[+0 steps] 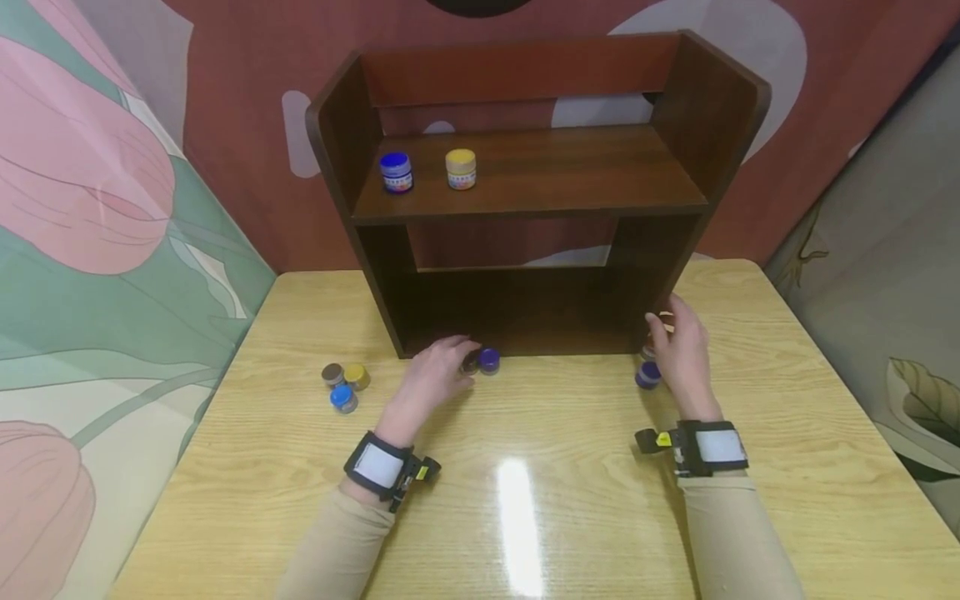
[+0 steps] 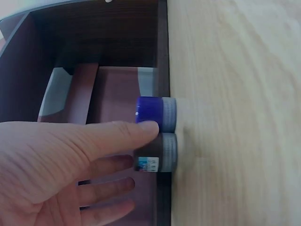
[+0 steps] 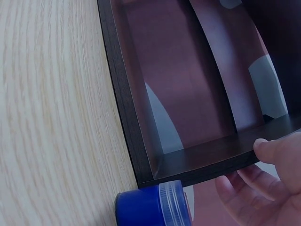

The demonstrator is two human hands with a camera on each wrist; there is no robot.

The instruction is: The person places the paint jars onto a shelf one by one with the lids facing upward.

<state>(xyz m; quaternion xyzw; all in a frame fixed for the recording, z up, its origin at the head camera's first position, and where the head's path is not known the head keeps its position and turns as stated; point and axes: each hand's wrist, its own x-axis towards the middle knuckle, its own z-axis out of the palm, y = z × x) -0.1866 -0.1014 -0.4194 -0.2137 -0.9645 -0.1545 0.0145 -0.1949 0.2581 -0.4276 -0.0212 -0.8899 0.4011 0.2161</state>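
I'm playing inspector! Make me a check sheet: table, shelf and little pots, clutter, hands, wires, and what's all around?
Surface: pale wood-look table with a bright glare patch.
Job's things: dark jar beside purple jar at the front of the brown shelf; blue-topped jar and yellow-topped jar on its upper board.
Clutter: three bunched jars at left.
Hands: left hand at the dark jar, right hand at the shelf's right side; grips unclear.
Cables: nothing seen.
Surroundings: flower-patterned covering left, reddish backdrop behind.

Both forearms [image 1: 731, 529] extend forward. Left hand [image 1: 435, 379]: thumb straight, fingers extended. Right hand [image 1: 684, 354]: thumb parted from slightly bent fingers.
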